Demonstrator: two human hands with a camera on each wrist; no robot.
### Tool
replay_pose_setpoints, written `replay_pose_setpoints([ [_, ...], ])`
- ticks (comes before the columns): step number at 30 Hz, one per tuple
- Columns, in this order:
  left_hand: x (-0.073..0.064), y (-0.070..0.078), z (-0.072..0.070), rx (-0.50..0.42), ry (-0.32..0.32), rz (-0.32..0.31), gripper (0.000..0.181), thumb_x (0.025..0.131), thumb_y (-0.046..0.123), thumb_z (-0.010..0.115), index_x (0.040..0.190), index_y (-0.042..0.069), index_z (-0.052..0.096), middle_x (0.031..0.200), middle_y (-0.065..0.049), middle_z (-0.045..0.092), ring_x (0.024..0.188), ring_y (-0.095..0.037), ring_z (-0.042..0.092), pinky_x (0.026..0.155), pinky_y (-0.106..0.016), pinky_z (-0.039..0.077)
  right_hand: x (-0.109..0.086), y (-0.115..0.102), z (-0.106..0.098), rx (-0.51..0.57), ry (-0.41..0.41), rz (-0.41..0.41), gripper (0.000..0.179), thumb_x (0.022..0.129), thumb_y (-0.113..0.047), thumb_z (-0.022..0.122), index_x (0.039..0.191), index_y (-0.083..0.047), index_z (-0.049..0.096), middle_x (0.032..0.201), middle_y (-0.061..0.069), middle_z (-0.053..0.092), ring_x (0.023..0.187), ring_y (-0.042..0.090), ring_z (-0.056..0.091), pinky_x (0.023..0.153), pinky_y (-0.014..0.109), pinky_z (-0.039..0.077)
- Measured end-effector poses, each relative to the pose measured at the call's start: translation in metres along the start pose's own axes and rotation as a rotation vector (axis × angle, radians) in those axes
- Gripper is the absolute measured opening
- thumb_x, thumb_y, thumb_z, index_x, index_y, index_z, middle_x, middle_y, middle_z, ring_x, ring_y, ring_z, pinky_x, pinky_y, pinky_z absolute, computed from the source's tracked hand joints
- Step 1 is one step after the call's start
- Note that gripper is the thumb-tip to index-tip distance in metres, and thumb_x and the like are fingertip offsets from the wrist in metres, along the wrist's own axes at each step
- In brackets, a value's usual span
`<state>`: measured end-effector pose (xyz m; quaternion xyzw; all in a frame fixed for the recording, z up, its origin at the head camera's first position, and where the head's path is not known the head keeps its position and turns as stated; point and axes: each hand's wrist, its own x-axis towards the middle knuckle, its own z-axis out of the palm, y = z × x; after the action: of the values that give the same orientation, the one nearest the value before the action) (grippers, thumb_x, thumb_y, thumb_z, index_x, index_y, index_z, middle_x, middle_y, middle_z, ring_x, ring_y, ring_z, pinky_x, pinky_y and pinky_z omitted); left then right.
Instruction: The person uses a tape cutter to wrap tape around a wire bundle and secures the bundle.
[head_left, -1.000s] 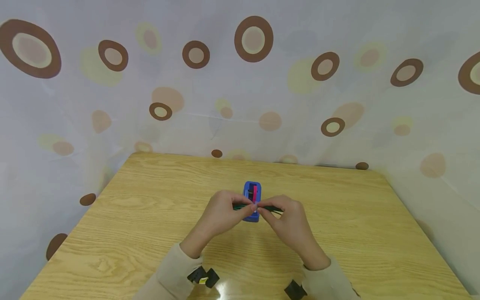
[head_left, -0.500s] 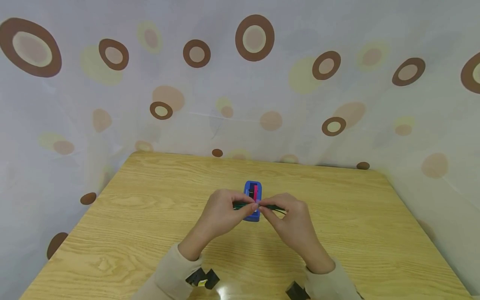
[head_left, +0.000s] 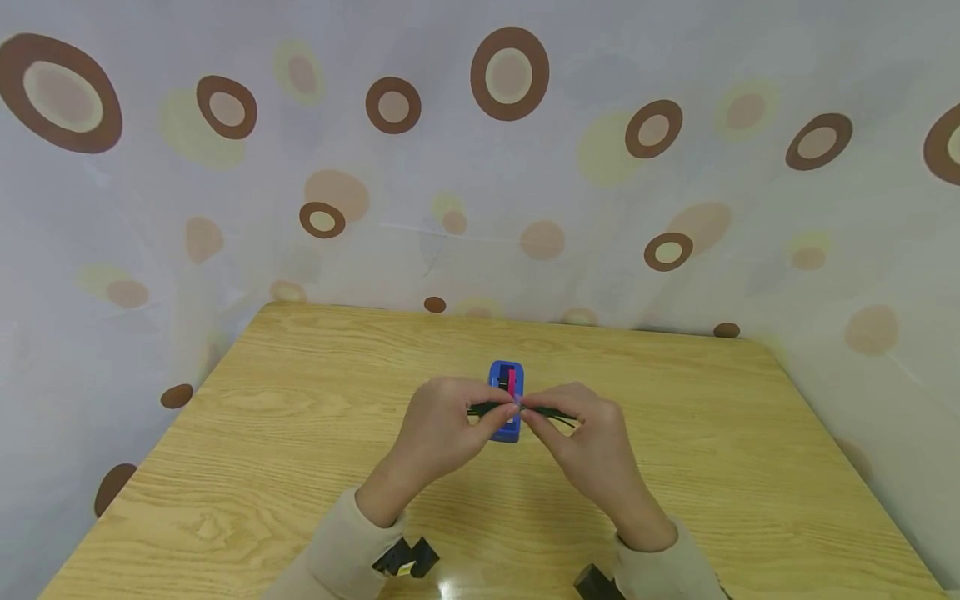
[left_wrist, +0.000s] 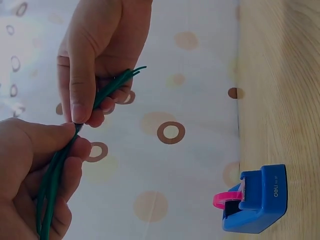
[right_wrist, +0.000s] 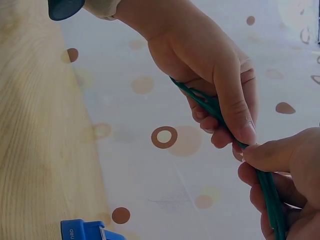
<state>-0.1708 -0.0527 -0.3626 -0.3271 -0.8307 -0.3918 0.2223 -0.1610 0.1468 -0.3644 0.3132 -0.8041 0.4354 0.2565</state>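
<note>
A bundle of thin green strands [left_wrist: 52,182] runs lengthwise through both hands, its loose ends sticking out past the right palm. My left hand [head_left: 441,425] pinches it between thumb and fingers. Right beside that, thumb tip close to the other thumb, my right hand [head_left: 592,437] pinches the same bundle. The spot where the fingertips meet is mostly covered. Behind and below the hands in the head view is a blue tape dispenser [head_left: 506,433] with a pink core, partly hidden by the fingers; its side shows in the left wrist view [left_wrist: 272,197].
The hands are over a wooden table [head_left: 300,450], its far edge against a pale curtain [head_left: 465,158] printed with brown rings and spots. Black wrist-camera mounts [head_left: 405,557] sit by both beige sleeves [head_left: 341,533].
The right hand has shifted slightly to the right, its wrist a little lower and farther out. Both hands keep their pinch on the green bundle, and the dispenser stays in place.
</note>
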Motion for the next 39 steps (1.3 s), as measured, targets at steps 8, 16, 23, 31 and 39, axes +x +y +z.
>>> replay_pose_setpoints([
  [8,0.0007,-0.002,-0.0005,0.12,0.086,0.183,0.011,0.087,0.021,0.077,0.088,0.01,0.079,0.079,0.004,0.073,0.061,-0.003,0.061,0.061,-0.021,0.048,0.0012,-0.0031,-0.002,0.002,0.016,-0.011,0.02,0.079,0.001,0.081,0.095,-0.01,0.078,0.091,-0.008,0.072,0.082,0.011,0.064,0.068,0.022,0.051],
  [16,0.0027,-0.0023,-0.001,0.206,0.135,0.289,0.007,0.086,0.021,0.079,0.085,0.014,0.079,0.074,0.007,0.071,0.061,-0.005,0.062,0.06,-0.023,0.045,0.002,-0.0046,-0.0032,-0.008,0.021,-0.045,0.021,0.08,0.0,0.08,0.097,-0.011,0.078,0.092,-0.007,0.072,0.083,0.012,0.064,0.071,0.021,0.05],
  [23,0.0037,-0.0003,-0.003,0.281,0.173,0.345,0.009,0.082,0.021,0.082,0.084,0.013,0.079,0.074,0.007,0.072,0.062,-0.007,0.064,0.057,-0.023,0.043,0.0018,-0.0045,-0.0034,-0.007,0.019,-0.066,0.022,0.079,0.002,0.081,0.097,-0.011,0.078,0.092,-0.006,0.073,0.084,0.013,0.065,0.072,0.023,0.051],
  [31,0.0033,-0.0019,-0.0039,0.297,0.19,0.365,0.009,0.082,0.023,0.082,0.083,0.014,0.079,0.075,0.007,0.072,0.063,-0.006,0.065,0.059,-0.024,0.045,0.0019,-0.0039,-0.0029,0.015,-0.001,-0.065,0.022,0.08,0.002,0.079,0.098,-0.01,0.077,0.094,-0.005,0.072,0.085,0.014,0.067,0.077,0.022,0.052],
  [39,0.0029,-0.0024,-0.0042,0.271,0.192,0.355,0.009,0.081,0.021,0.083,0.083,0.013,0.079,0.074,0.007,0.072,0.063,-0.006,0.065,0.06,-0.025,0.045,0.0013,-0.0023,-0.0031,0.048,-0.028,-0.059,0.019,0.085,0.004,0.074,0.098,-0.009,0.076,0.092,0.002,0.073,0.086,0.013,0.067,0.078,0.024,0.052],
])
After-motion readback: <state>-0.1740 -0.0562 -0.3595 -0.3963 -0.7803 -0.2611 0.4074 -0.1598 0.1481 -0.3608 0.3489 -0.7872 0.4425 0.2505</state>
